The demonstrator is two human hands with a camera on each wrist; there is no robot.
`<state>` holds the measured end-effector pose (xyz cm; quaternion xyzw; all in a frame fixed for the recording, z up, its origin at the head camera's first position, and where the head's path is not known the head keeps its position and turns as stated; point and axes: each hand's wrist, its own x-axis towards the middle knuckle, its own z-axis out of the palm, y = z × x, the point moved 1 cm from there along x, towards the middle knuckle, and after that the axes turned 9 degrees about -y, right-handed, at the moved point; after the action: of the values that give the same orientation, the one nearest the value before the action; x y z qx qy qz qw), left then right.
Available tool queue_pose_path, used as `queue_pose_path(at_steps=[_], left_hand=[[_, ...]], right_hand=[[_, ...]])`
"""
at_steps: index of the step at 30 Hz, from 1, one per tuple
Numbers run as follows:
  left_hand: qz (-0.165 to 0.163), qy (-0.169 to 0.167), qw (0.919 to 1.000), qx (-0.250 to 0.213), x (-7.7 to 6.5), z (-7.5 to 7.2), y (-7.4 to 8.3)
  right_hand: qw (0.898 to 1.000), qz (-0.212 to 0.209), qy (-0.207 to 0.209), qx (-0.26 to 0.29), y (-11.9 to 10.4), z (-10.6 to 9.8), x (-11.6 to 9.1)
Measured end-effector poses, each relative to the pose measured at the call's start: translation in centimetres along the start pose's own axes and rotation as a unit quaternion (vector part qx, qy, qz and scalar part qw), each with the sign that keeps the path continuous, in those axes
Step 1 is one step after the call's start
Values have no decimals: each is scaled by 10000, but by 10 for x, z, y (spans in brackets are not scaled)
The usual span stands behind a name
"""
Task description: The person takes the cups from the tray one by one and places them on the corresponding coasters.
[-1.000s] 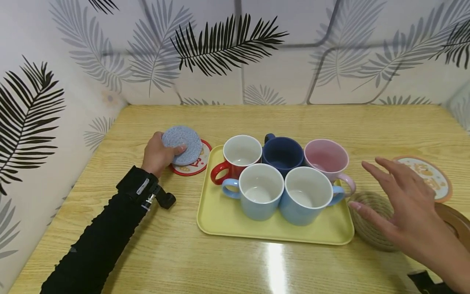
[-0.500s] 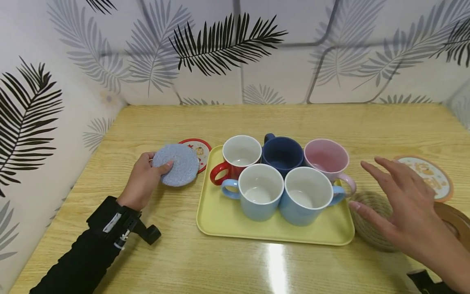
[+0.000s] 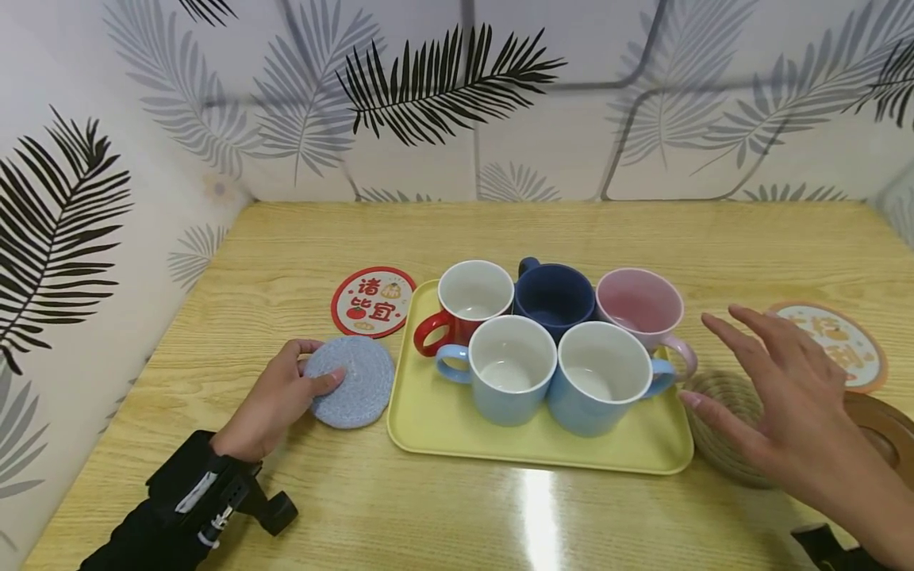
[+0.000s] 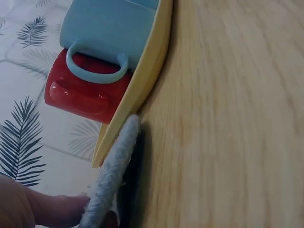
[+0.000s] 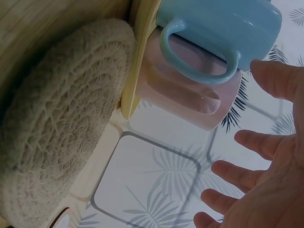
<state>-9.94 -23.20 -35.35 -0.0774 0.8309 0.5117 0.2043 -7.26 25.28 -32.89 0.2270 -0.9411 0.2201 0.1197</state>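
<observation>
My left hand (image 3: 282, 392) pinches a round blue-grey woven coaster (image 3: 355, 385), thumb on top, just left of the yellow tray. In the left wrist view the coaster (image 4: 111, 173) appears edge-on, close above the wood with a dark shadow beside it; whether it touches the table I cannot tell. My right hand (image 3: 800, 396) hovers with spread fingers over a tan woven coaster (image 3: 731, 416) and holds nothing. Nearest to it are a pink mug (image 3: 639, 305) and a light blue mug (image 3: 600, 381). The right wrist view shows those straight fingers (image 5: 237, 175) apart from both mugs.
The yellow tray (image 3: 464, 440) also bears a red mug (image 3: 474, 293), a navy mug (image 3: 554, 301) and another light blue mug (image 3: 510, 369). A red-rimmed coaster (image 3: 373, 301) lies behind the left hand. At right are an orange-rimmed coaster (image 3: 850, 341) and a brown disc (image 3: 885, 432).
My left hand has drawn the blue-grey coaster off the red-rimmed one, toward me, and that printed coaster now shows whole. The right hand stays in place.
</observation>
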Motion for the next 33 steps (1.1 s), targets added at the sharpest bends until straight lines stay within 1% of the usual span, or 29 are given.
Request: queue_pose_path(at_steps=[3,5,7,9,12,14,24,30,33], left_hand=[[112,6,9990,433,-1,0,-1],[221,77,9964,814,-2,0,-1],[342,180,9913,1260,-3,-1,1],[482,306,9845,1661,-3,-2,3],[655,430,9761,2029,-3,-2,5],[717,472,9733,2128,-3,-3,6],[746,487,9693,2290,-2,-2,6],[778,551,9668,2373,-6,-3,10],[730,523,9654,2449,-6,-2,10]], right_hand=[[10000,-38,-15,7,0,0,-1],[10000,-60,-10,6,1,0,-2],[10000,-66,-3,7,0,0,-2],[10000,-87,1,4,1,0,-2],[9999,-115,4,7,0,0,-3],[9999,-121,16,12,1,0,-3],[10000,6,-41,12,2,-1,-3],[10000,89,-43,-4,4,-1,-3],[9999,142,-85,-5,5,-2,-3]])
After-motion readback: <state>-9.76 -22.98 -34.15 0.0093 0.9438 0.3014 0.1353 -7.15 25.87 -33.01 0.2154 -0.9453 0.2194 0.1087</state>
